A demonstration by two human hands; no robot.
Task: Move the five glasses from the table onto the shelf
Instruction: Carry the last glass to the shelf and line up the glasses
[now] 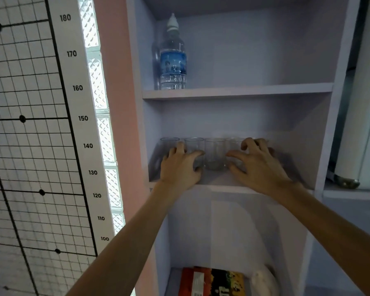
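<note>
Counting five clear cylindrical drinking glasses [215, 153] in a row mid-frame on the lilac wooden shelf [218, 178]: job looks nearly done, only letting go left. All upright, long axes vertical. Left hand [179, 167] fingers curl round the second glass [193, 146], right hand [259, 167] round the fourth glass [234, 144].

- The lower half of the second glass [193, 146] is covered by the left hand [179, 165]; whether it is actually gripped cannot be told.
- The last glass [267, 140] is almost wholly hidden behind the right hand [256, 165].
- The label of the bottle [173, 60], above the left hand, is too blurred to be read.
- The box [212, 283], far below both hands, is cut off by the lower edge.
</note>
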